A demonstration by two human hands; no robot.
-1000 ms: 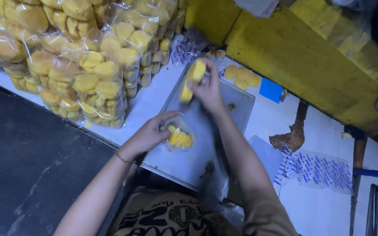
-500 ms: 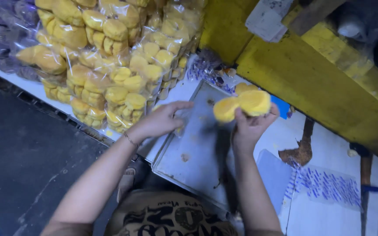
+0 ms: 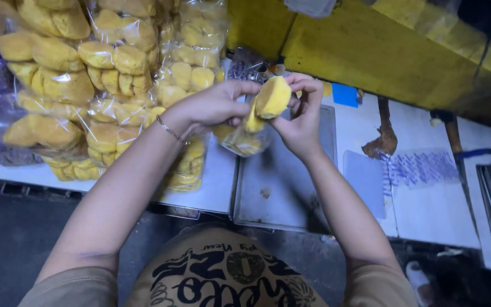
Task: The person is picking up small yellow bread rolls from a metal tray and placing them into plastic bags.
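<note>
Room below the hands: a flat grey metal tray [image 3: 291,193] lies under both hands, its surface bare but for a few crumbs; its near edge runs just ahead of the person's chest
Room left of the hands: stacked clear bags of yellow cakes [image 3: 86,85] stand close against the left forearm, leaving little space on that side
Room right of the hands: the white table top [image 3: 427,216] lies open, with a sheet of clear bags [image 3: 416,170] flat on it and a blue-handled tool [image 3: 461,153] well apart
Room beyond the hands: a yellow wall panel [image 3: 382,51] rises just behind them
Left hand [image 3: 214,105]: raised above the tray, palm turned toward the right hand, fingers pinched on the mouth of a small clear bag [image 3: 242,139]
Right hand [image 3: 299,116]: raised beside the left, nearly touching it, fingers curled around a round yellow cake [image 3: 272,96] and clamped on it
Cake: held tilted at the bag's mouth, between the two hands; rounded, matte, spongy-looking
Small bag: thin glossy plastic hanging below the left hand, with more yellow cakes inside
Arms: both bare, elbows bent, forearms converging from the person's shoulders
Wrist: a thin bracelet [image 3: 169,129] on the left one
</note>
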